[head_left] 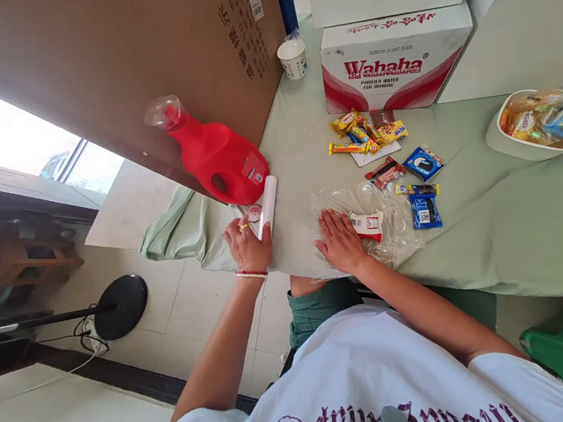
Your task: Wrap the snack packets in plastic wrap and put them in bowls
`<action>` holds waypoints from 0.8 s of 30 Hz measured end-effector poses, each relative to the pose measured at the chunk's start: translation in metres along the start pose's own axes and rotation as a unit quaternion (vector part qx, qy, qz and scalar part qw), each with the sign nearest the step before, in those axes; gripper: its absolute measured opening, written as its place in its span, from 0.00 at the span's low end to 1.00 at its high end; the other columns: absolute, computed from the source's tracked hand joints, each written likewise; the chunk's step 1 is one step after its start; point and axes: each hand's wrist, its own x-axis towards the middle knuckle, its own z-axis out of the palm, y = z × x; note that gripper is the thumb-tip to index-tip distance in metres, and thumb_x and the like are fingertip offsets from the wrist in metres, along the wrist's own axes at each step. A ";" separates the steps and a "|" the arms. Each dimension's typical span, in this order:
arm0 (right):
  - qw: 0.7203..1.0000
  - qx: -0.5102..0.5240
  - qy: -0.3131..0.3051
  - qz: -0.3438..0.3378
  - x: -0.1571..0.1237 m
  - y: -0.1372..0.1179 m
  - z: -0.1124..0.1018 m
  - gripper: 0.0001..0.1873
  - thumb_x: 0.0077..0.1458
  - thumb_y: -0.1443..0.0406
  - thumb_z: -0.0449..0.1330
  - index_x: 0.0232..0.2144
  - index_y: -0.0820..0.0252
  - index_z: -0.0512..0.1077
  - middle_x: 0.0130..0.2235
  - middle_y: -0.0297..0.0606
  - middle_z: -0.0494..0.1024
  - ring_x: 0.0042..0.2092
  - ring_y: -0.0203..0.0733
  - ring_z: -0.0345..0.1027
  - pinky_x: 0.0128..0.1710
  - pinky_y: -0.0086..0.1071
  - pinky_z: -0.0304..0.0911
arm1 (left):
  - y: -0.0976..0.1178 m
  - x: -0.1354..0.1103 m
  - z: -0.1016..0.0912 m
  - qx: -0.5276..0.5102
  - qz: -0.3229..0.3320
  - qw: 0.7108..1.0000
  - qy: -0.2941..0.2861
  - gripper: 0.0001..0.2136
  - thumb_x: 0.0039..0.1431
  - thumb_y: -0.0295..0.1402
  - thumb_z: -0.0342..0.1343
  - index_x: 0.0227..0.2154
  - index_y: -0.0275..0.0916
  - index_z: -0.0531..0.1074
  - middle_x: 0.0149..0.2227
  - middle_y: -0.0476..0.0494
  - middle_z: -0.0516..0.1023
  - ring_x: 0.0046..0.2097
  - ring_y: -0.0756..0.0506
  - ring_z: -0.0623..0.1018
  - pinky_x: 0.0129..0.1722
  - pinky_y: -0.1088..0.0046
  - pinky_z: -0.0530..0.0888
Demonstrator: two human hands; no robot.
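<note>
My right hand (341, 240) lies flat, fingers stretched, on a clear plastic bag (398, 225) spread over the table's front edge. Beside its fingertips, a small red-and-white snack packet (367, 226) with a barcode sits at the bag; whether inside or under the film I cannot tell. At the table's left front corner, my left hand (249, 244) rests with bent fingers and the thumb apart, against the lower end of a white roll (268, 205). Just past its fingers is a small round pink thing (253, 212), partly hidden. No held object shows in either hand.
A red jug (223, 157) stands behind the roll, against a large brown carton (184, 53). Several wrapped snacks (364, 132) lie beyond the bag, before a Wahaha water box (397, 64). A paper cup (292, 59) stands farther back; a white tub (521, 145) of packets is at right.
</note>
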 end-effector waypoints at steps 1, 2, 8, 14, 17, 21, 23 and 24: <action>1.000 -0.002 0.000 0.001 0.001 -0.001 -0.001 0.37 0.73 0.53 0.49 0.70 0.80 0.60 0.74 0.60 0.54 0.76 0.59 0.46 0.76 0.54 0.36 | 0.010 -0.008 -0.003 -0.042 0.006 0.999 0.024 0.23 0.68 0.45 0.51 0.57 0.32 0.70 0.59 0.24 0.71 0.64 0.31 0.69 0.66 0.46 0.66; 1.000 -0.002 0.001 0.003 0.001 -0.002 -0.002 0.37 0.73 0.53 0.49 0.70 0.80 0.61 0.74 0.60 0.55 0.76 0.60 0.46 0.76 0.54 0.36 | 0.022 -0.017 -0.004 -0.097 0.018 0.995 0.033 0.21 0.70 0.45 0.48 0.55 0.34 0.70 0.58 0.26 0.71 0.63 0.34 0.71 0.63 0.49 0.71; 1.000 0.005 0.023 -0.012 0.000 -0.005 -0.012 0.33 0.73 0.57 0.48 0.69 0.76 0.62 0.71 0.59 0.62 0.73 0.59 0.51 0.75 0.57 0.38 | 0.095 -0.041 0.026 -0.376 0.099 0.912 -0.128 0.23 0.77 0.43 0.33 0.56 0.39 0.70 0.60 0.34 0.75 0.63 0.44 0.75 0.64 0.61 0.74; 0.993 0.086 0.061 -0.044 -0.012 -0.003 -0.028 0.25 0.73 0.64 0.45 0.61 0.67 0.74 0.60 0.53 0.75 0.64 0.53 0.62 0.71 0.54 0.55 | 0.104 -0.023 0.063 -0.319 0.121 0.921 -0.186 0.32 0.77 0.40 0.24 0.57 0.36 0.74 0.64 0.37 0.76 0.68 0.46 0.71 0.71 0.59 0.66; 0.994 0.079 0.058 -0.053 -0.029 -0.001 -0.046 0.22 0.73 0.64 0.47 0.57 0.65 0.76 0.59 0.50 0.77 0.63 0.51 0.64 0.69 0.50 0.59 | 0.095 -0.025 0.068 -0.248 0.179 0.938 -0.164 0.29 0.76 0.40 0.29 0.59 0.34 0.73 0.65 0.34 0.75 0.70 0.43 0.68 0.73 0.55 0.63; 0.998 0.000 0.017 -0.060 -0.074 0.015 -0.068 0.18 0.71 0.64 0.54 0.56 0.63 0.77 0.63 0.47 0.75 0.65 0.53 0.63 0.68 0.53 0.58 | 0.087 -0.034 0.069 -0.147 0.243 0.944 -0.164 0.27 0.74 0.41 0.41 0.66 0.31 0.66 0.71 0.31 0.65 0.74 0.39 0.61 0.74 0.53 0.59; 0.997 -0.020 -0.014 -0.071 -0.103 0.026 -0.074 0.16 0.70 0.65 0.56 0.54 0.62 0.78 0.60 0.48 0.77 0.61 0.53 0.67 0.63 0.51 0.63 | 0.086 -0.036 0.068 -0.123 0.244 0.947 -0.167 0.27 0.73 0.40 0.42 0.69 0.31 0.63 0.73 0.32 0.62 0.75 0.38 0.59 0.74 0.53 0.58; 0.996 -0.023 -0.026 -0.076 -0.118 0.031 -0.076 0.15 0.70 0.66 0.56 0.52 0.62 0.78 0.59 0.48 0.78 0.58 0.52 0.70 0.59 0.49 0.66 | 0.086 -0.037 0.069 -0.116 0.242 0.949 -0.167 0.28 0.73 0.40 0.42 0.70 0.31 0.62 0.73 0.32 0.61 0.75 0.38 0.59 0.75 0.53 0.57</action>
